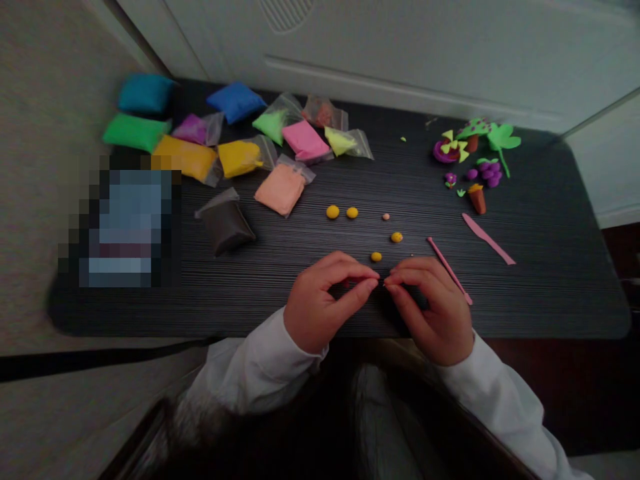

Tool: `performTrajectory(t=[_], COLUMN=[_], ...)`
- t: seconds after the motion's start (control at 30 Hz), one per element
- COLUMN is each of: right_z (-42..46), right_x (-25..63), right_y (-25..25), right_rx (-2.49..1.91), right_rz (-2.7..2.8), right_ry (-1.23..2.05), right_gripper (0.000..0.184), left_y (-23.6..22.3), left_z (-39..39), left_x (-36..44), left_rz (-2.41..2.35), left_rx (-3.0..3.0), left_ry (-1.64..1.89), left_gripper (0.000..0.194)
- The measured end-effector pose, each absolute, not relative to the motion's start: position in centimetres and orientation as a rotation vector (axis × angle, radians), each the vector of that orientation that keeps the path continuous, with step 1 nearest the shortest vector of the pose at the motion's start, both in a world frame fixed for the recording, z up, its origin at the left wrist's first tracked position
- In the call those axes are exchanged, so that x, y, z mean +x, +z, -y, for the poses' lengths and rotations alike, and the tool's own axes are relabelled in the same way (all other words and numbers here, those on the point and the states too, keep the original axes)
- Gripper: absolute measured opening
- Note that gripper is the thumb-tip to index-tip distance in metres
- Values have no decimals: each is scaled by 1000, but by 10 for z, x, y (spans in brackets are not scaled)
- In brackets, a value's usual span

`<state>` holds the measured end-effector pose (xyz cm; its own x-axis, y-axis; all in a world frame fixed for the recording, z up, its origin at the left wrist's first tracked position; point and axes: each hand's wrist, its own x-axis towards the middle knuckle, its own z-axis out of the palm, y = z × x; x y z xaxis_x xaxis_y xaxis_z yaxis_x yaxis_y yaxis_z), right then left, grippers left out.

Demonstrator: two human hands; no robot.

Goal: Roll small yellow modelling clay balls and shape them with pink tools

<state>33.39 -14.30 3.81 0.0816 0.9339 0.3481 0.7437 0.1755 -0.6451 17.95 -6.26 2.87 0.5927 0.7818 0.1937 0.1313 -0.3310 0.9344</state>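
Observation:
My left hand (325, 300) and my right hand (430, 307) meet fingertip to fingertip above the near edge of the dark table (550, 267). Both are pinched closed on a tiny piece I cannot make out; a speck of red shows under the left fingers. A pink stick tool (447, 269) lies slanted against my right hand. Small yellow clay balls (333, 212) (352, 213) (397, 237) (376, 257) and a tiny peach ball (385, 217) lie just beyond my fingers.
Several clay packets lie at the back left: brown (226, 227), peach (280, 189), pink (304, 141), yellow (239, 158), green (135, 132), blue (235, 101). Finished clay figures (475, 157) and a pink clay knife (487, 239) are at the right. A blurred-out object (125, 227) sits left.

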Motion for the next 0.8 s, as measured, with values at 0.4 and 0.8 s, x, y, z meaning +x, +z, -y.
performTrajectory(t=[0.4, 0.8], right_z=[140, 142], right_x=[325, 323], right_y=[34, 31], right_rx=[-1471, -1463], right_rz=[1642, 1630], right_ry=[297, 260], right_gripper=[23, 31], left_y=[29, 29], left_z=[59, 59], left_x=[176, 178], left_rz=[-674, -688], left_rx=[1610, 1585], left_ry=[702, 686], left_gripper=[12, 9])
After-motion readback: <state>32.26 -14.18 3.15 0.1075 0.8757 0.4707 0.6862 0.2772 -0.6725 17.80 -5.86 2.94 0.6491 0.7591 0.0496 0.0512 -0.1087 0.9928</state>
